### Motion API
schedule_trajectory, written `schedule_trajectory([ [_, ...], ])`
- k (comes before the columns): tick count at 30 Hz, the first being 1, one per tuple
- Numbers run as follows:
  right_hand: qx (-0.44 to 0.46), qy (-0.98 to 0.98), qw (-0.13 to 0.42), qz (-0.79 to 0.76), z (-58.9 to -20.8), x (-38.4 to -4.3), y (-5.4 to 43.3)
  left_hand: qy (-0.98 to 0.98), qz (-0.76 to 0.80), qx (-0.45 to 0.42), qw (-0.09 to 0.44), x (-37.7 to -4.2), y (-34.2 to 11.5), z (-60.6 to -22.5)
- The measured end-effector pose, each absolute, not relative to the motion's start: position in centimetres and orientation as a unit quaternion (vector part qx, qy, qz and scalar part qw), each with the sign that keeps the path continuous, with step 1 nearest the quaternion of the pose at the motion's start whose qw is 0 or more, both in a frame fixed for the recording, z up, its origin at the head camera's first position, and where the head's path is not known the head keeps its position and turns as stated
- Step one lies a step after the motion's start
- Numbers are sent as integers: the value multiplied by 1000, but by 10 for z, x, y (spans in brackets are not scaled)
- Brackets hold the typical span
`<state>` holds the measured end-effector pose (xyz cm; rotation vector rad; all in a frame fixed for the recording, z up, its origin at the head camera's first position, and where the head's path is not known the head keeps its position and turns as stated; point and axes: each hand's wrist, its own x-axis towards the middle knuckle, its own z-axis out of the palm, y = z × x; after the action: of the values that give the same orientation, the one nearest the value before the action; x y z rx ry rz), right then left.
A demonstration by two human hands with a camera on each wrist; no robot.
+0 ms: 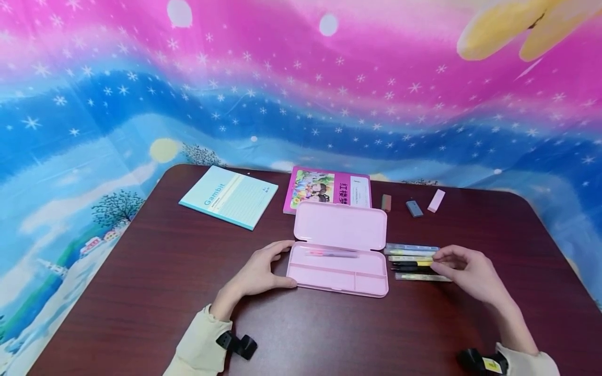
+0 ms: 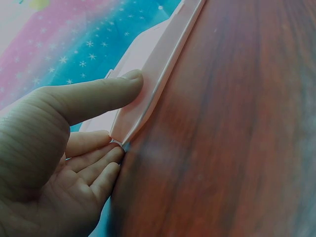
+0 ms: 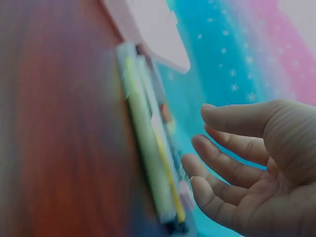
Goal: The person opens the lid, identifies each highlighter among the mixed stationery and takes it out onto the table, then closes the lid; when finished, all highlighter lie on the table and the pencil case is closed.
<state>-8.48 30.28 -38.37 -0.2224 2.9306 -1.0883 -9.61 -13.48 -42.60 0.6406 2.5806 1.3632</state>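
A pink pencil case [image 1: 338, 282] lies with its lid [image 1: 340, 227] folded back. Inside its long compartment rests a slim pen with a pinkish end [image 1: 331, 254]. My left hand [image 1: 256, 269] holds the case's left end, thumb at the near corner and fingers toward the hinge; the left wrist view shows the thumb pressed on the case wall [image 2: 148, 94]. To the right of the case, several pens and highlighters [image 1: 414, 251] lie side by side. Over their right ends hovers my right hand [image 1: 470, 271], fingers loosely bent; the right wrist view shows nothing between thumb and fingers.
Behind the lid lies a pink picture book [image 1: 324, 183], partly covered by it. A pale blue notebook [image 1: 230, 196] is at the back left. Three small blocks, a brown-green one [image 1: 386, 202], a grey-blue one [image 1: 415, 209] and a pink one [image 1: 436, 200], lie at the back right.
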Motion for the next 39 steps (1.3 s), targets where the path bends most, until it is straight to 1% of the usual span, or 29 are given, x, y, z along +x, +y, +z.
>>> schedule_trajectory([
  [5, -102, 930, -16, -352, -376, -93, 279, 862, 454, 213, 79, -96, -135, -425],
  [11, -140, 921, -11, -364, -371, -105, 250, 860, 455, 217, 76, -96, -135, -426],
  [14, -151, 908, 7, -391, -370, -110, 237, 861, 454, 216, 75, -96, -135, -426],
  [18, -160, 874, 54, -456, -368, -115, 223, 862, 453, 216, 74, -96, -135, -426],
  [21, -163, 852, 75, -491, -367, -118, 212, 862, 453, 217, 73, -96, -135, -426],
  [26, -178, 848, 65, -496, -372, -123, 190, 862, 452, 217, 73, -96, -135, -426],
  [34, -197, 846, 121, -480, -389, -126, 170, 860, 455, 218, 72, -96, -136, -427],
  [39, -204, 864, 105, -448, -389, -124, 170, 859, 458, 219, 70, -97, -136, -427],
])
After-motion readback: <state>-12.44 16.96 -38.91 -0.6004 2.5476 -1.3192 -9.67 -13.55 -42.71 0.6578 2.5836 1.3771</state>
